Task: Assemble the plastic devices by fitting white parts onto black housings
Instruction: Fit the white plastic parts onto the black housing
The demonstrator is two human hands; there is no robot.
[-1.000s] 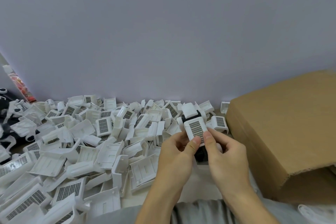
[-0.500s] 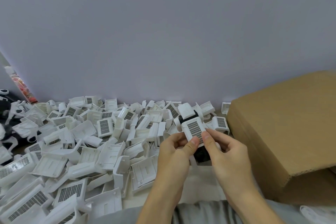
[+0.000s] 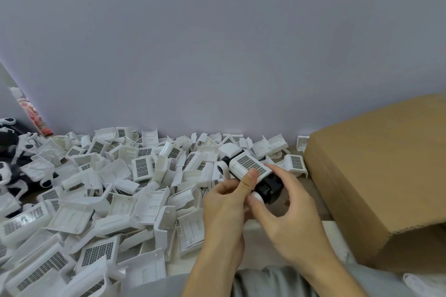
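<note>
Two hands hold one device: white grille cover (image 3: 249, 167) on black housing (image 3: 269, 189), gripped by left hand (image 3: 226, 202) and right hand (image 3: 284, 210) fingers, above loose white covers (image 3: 115, 200), beside cardboard box (image 3: 381, 176).

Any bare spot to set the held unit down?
Only a narrow strip of table between the hands and the cardboard box, and the box's flat top. Left of the left hand, the pile of white parts covers everything to the wall.

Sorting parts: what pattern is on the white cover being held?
A dark grid panel on the white plastic cover, head view.
</note>
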